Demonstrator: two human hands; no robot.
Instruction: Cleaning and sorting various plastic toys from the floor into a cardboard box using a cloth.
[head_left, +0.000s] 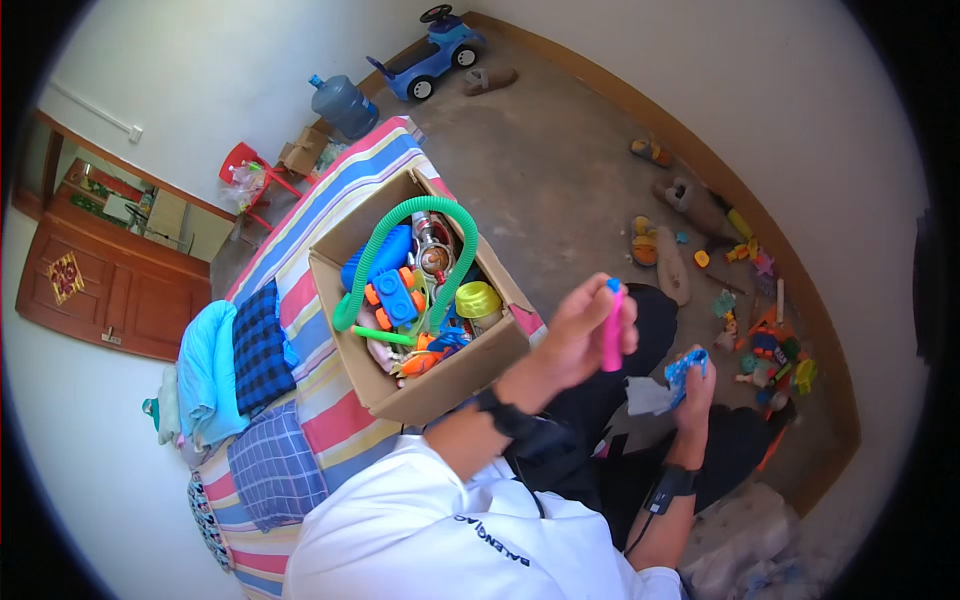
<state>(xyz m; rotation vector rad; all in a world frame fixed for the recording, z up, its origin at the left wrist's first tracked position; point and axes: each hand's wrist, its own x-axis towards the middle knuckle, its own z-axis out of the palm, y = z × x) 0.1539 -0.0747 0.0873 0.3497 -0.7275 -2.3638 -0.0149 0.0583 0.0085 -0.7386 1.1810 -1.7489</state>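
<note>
My left hand (585, 322) is closed around a bright pink tube (613, 337) with a blue tip, held near the box's corner. A crumpled blue patterned cloth (685, 371) is gripped in my right hand (697, 390), and a grey-white piece (649, 396) hangs beside it. To the left, an open cardboard box (442, 390) stands on the striped bedsheet (337, 420). Inside it are a green corrugated hose (469, 232), a blue toy vehicle with orange wheels (395, 298), a yellow-green toy bowl (477, 299) and other toys.
Small toys (765, 345) lie scattered on the floor along the right wall, near slippers (672, 266). A blue ride-on car (431, 64) and a water jug (345, 105) stand beyond the bed. Folded bedding (210, 367) and a checked pillow (276, 465) lie at left.
</note>
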